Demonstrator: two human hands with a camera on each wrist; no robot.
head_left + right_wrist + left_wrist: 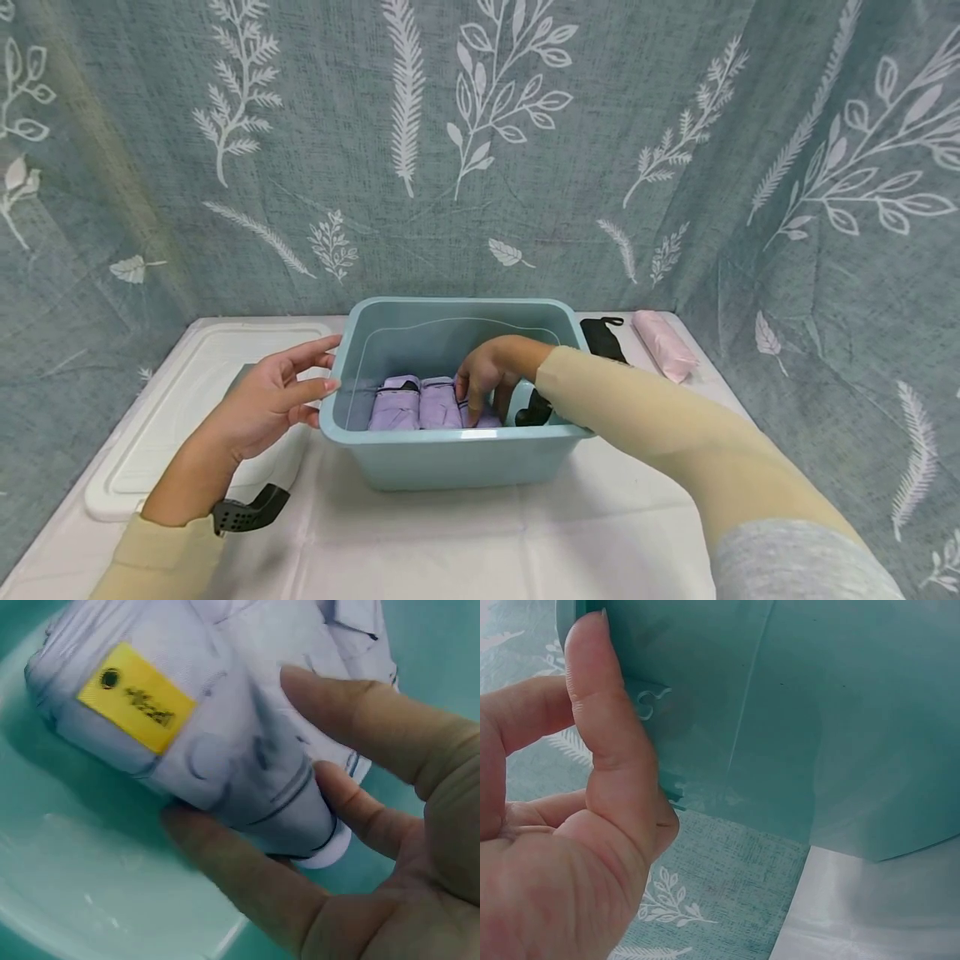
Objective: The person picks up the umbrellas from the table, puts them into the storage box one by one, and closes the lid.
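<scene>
A light blue plastic bin (465,458) stands on the table. Inside, rolled lavender fabric bundles (395,408) with dark trim lie side by side. My right hand (487,375) reaches in from the right, its fingers holding the rightmost lavender bundle (247,765), which carries a yellow tag (139,697). Thumb and fingers lie on either side of it in the right wrist view. Beside that hand is a pale, rounded smooth thing (112,870), partly hidden. My left hand (270,396) touches the bin's left rim, thumb and fingers mostly straight; some fingertips are hidden in the left wrist view.
A white lid (157,425) lies left of the bin, with a grey flat thing (240,377) partly behind the left hand. Right of the bin are a black pouch (602,337) with a loop and a pink roll (663,343). A patterned curtain (450,233) hangs behind the table.
</scene>
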